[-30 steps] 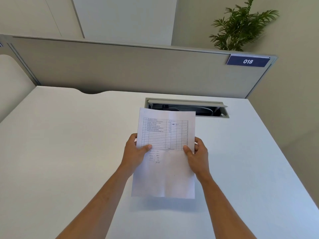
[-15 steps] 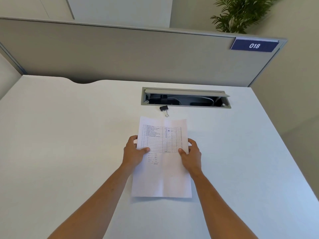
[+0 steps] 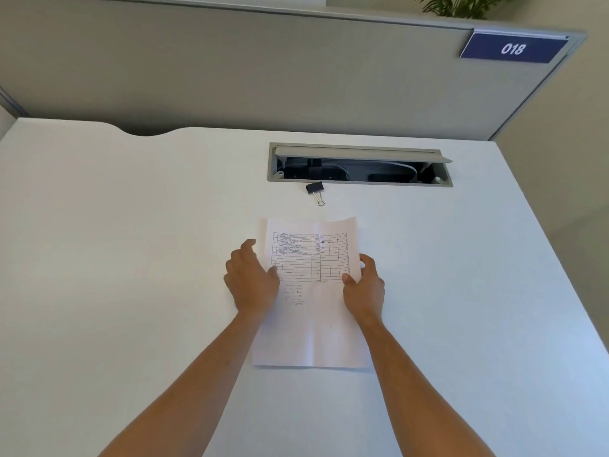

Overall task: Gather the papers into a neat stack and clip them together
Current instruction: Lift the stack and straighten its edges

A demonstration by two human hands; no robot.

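Observation:
The white papers, with a printed table on the top sheet, lie flat as a stack on the white desk. My left hand rests at the stack's left edge, fingers spread, thumb touching the sheet. My right hand holds the right edge, thumb on top and fingers curled around the side. A black binder clip with silver handles lies on the desk beyond the papers, just in front of the cable slot. Neither hand touches the clip.
An open grey cable tray is sunk into the desk behind the clip. A grey partition with a blue "018" sign closes off the back. The desk's right edge runs close by.
The papers came down from being held up and now lie flat on the desk. My left hand has loosened and slid to the left edge. The binder clip has come into sight.

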